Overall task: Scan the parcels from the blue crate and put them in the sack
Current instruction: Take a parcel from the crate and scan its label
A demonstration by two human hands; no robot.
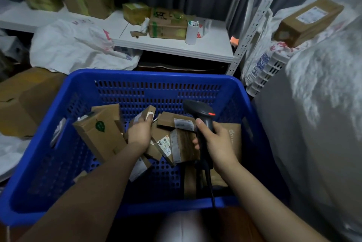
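A blue perforated crate [156, 77] fills the middle of the head view and holds several brown cardboard parcels. My left hand [140, 134] reaches into the crate and grips a small brown parcel [146, 115] near the middle of the pile. My right hand [217, 143] holds a black handheld barcode scanner [201, 112] by its handle; its head, with a red light, points toward the far wall of the crate, and its cable runs down toward me. A long box with a green leaf mark [100, 134] leans at the left of the pile. A large white woven sack [323, 104] stands at the right.
A white shelf [176, 45] behind the crate carries boxes and a white cup. A crumpled white sack [74, 45] lies at the back left, and a cardboard box [23, 100] sits left of the crate. A brown parcel [307, 22] rests on the right sack.
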